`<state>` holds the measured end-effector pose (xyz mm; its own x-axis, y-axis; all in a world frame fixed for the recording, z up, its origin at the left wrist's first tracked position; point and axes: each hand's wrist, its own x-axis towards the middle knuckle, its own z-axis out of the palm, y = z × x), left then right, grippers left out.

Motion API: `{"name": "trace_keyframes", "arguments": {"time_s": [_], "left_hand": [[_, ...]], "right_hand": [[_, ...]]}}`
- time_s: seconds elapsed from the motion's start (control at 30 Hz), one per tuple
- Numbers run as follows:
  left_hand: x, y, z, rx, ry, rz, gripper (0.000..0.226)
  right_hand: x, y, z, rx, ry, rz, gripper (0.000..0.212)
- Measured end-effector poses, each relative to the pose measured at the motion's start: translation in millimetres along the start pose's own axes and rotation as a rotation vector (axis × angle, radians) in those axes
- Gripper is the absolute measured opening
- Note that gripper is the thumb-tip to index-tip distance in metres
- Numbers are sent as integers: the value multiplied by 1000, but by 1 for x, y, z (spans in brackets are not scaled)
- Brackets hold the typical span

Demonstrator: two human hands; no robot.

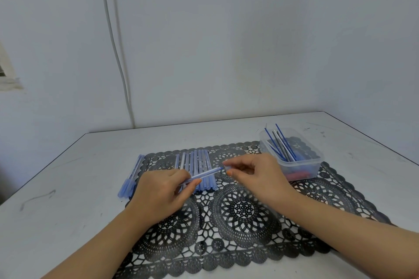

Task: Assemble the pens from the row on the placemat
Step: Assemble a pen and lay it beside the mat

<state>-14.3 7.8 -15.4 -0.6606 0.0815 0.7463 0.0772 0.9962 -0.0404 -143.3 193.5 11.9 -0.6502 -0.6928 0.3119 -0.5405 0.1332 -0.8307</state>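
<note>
A clear blue pen barrel [205, 174] slants up to the right above the black lace placemat [244, 210]. My left hand [162, 195] grips its lower end between thumb and fingers. My right hand [254, 175] pinches the barrel's upper tip, where a thin blue refill shows inside. Behind my hands a row of several blue pen barrels [197, 161] lies side by side on the placemat. A small bunch of blue pens [131, 176] lies at the mat's left edge.
A clear plastic tub [292, 154] at the mat's back right holds several blue, black and white refills and some red and dark parts. The white table [68, 188] meets a white wall behind, with a cable [118, 52] running down it.
</note>
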Motion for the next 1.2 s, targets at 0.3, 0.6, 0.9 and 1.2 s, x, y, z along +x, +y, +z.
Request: {"name": "trace_keyframes", "arguments": {"time_s": [0.3, 0.6, 0.9, 1.2], "left_hand": [[0, 1, -1, -21, -48, 10, 30], [1, 2, -1, -34, -19, -6, 32], [2, 4, -2, -23, -23, 52, 30], [-2, -1, 3, -48, -4, 84, 41]], "right_hand": [[-3, 0, 1, 96, -52, 0, 22], [-1, 4, 2, 170, 14, -1, 23], [0, 7, 4, 8, 25, -178, 23], [2, 15, 4, -143, 23, -390, 15]]}}
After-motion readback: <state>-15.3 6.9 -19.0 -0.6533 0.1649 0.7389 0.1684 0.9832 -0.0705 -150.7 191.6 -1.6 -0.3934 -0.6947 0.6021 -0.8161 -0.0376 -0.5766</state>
